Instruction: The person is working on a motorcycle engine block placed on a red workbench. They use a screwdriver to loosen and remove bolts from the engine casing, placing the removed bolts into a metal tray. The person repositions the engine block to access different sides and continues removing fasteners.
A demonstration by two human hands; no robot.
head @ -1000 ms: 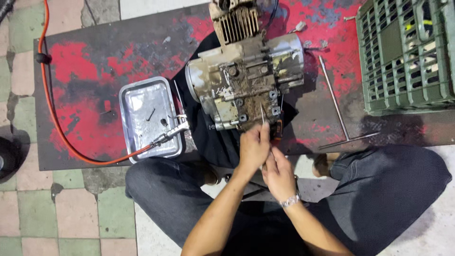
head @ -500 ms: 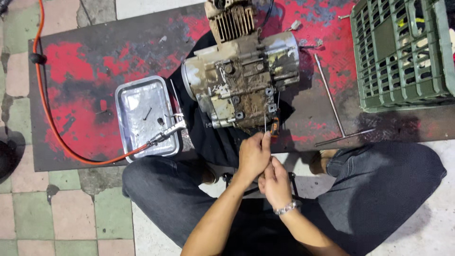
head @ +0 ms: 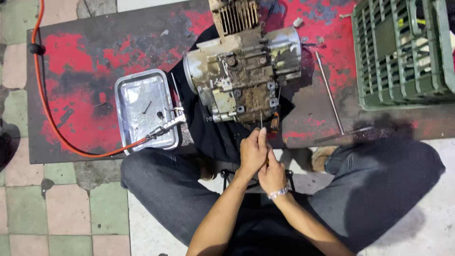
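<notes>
— While both hands sit pressed together below the engine (head: 244, 78), what do they hold?
— The left hand (head: 252, 152) has its fingers pinched shut on a thin metal rod (head: 261, 120) standing upright at the engine's lower edge. The right hand (head: 272, 176) is curled just beside it; whether it grips anything, I cannot tell.
— Nearby?
— A metal tray (head: 142, 111) with an orange hose (head: 52, 123) sits left; a green crate (head: 403, 52) right.
</notes>
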